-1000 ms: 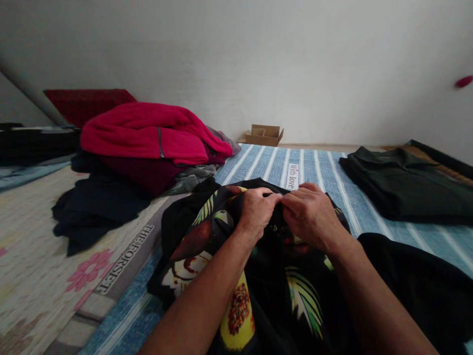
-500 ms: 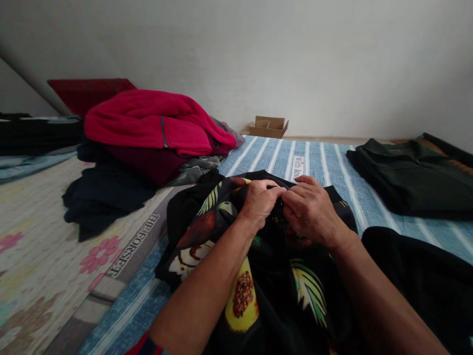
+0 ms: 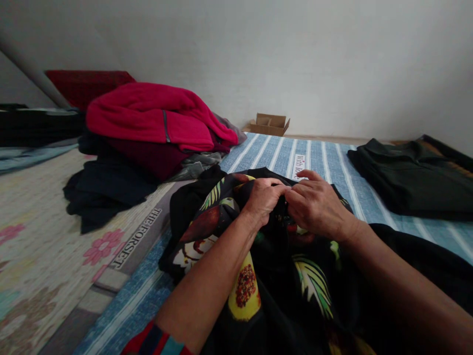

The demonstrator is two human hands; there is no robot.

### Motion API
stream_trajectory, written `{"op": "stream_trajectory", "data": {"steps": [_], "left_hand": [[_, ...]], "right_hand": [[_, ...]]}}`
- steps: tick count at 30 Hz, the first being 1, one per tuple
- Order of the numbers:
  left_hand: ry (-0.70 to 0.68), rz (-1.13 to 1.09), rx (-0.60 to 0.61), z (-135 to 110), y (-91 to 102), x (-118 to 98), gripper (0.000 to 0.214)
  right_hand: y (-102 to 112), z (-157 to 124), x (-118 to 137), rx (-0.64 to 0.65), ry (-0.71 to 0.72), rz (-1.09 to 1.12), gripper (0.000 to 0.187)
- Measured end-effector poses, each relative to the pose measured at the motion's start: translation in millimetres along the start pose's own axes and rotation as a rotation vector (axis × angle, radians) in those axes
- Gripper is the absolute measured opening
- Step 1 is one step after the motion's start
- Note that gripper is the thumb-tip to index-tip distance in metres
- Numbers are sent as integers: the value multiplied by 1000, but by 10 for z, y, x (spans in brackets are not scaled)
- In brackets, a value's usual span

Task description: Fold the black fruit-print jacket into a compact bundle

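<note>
View tilted down | blue striped mat (image 3: 321, 162) | white wall (image 3: 295, 59)

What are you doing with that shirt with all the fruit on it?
A person's left hand and right hand are pinching the black fruit-print shirt together at one spot near its top edge. The shirt lies bunched on the blue striped mat. A pile of clothes topped by a pink fleece sits to the left, and a folded dark garment lies to the right.
</note>
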State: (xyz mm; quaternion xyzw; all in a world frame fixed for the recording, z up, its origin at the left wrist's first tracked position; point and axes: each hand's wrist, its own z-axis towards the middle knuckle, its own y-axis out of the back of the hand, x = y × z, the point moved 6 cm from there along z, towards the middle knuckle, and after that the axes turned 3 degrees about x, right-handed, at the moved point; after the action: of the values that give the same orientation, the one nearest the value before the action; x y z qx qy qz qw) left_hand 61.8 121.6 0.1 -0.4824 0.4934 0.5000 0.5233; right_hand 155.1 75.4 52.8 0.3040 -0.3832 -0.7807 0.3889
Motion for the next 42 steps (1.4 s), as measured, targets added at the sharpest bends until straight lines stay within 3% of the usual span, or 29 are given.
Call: {"op": "stream_trajectory", "data": {"steps": [7, 15, 19, 24, 31, 36, 42], "left_hand": [[-38, -12, 42, -26, -50, -16, 13], [-30, 16, -55, 23, 73, 21, 13], [-67, 74, -37, 25, 91, -32, 15], [-130, 168, -12, 23, 68, -86, 16], [-94, 22, -103, 77, 207, -84, 21], [-52, -82, -62, 77, 199, -49, 23], [-108, 33, -72, 130, 136, -142, 22]], "right_hand": [[34, -20, 38, 32, 82, 1, 30], [-27, 22, 195, 6, 165, 20, 23], [13, -6, 228, -9, 127, 11, 19], [101, -71, 270, -16, 126, 29, 27], [156, -183, 529, -40, 140, 105, 34], [152, -266, 638, 9, 151, 119, 37], [152, -292, 654, 62, 169, 82, 38]]}}
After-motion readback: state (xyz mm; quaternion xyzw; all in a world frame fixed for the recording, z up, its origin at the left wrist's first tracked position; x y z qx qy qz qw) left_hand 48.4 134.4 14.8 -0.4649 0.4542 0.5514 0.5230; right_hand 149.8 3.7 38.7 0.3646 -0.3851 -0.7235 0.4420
